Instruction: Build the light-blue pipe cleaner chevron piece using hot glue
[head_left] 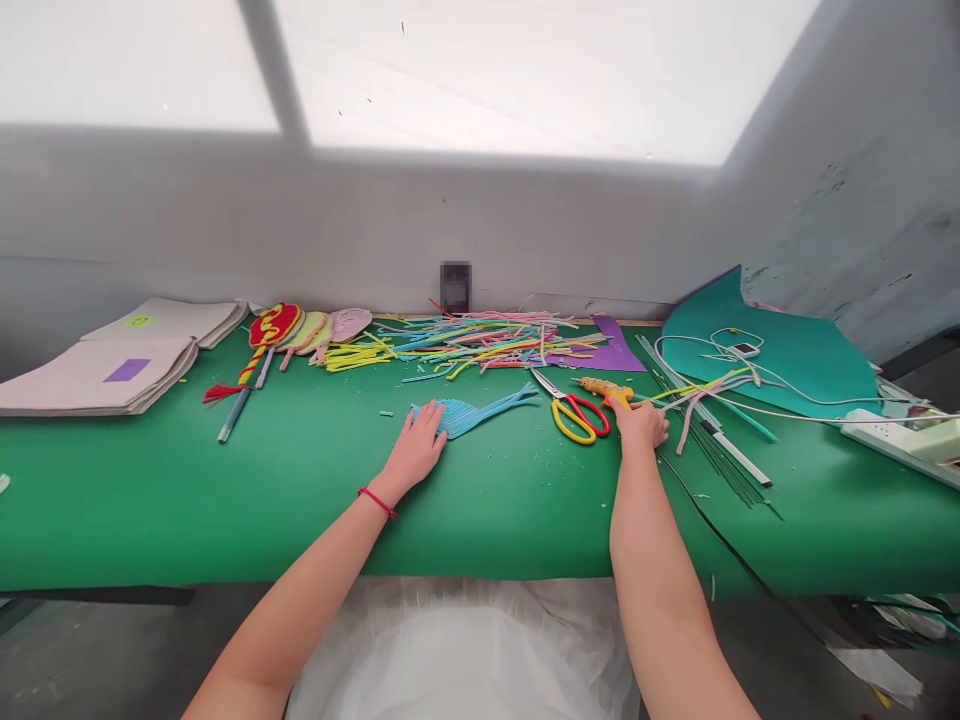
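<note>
Left hand [416, 448] flat, fingers [430, 419] extended, on blue piece [459, 420]; right hand [643, 424] clamped on glue gun [600, 387].
Piece lies sideways, loose strands [508, 401] pointing right; nozzle [576, 380] left; desk [487, 540] edge nearer.

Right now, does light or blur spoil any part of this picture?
Head view: glare bleaches the upper wall nearly white, split by a grey band; the small dark object against the wall is pixelated; the left hand on the blue strands and the right hand at the glue gun look fairly clear.
</note>
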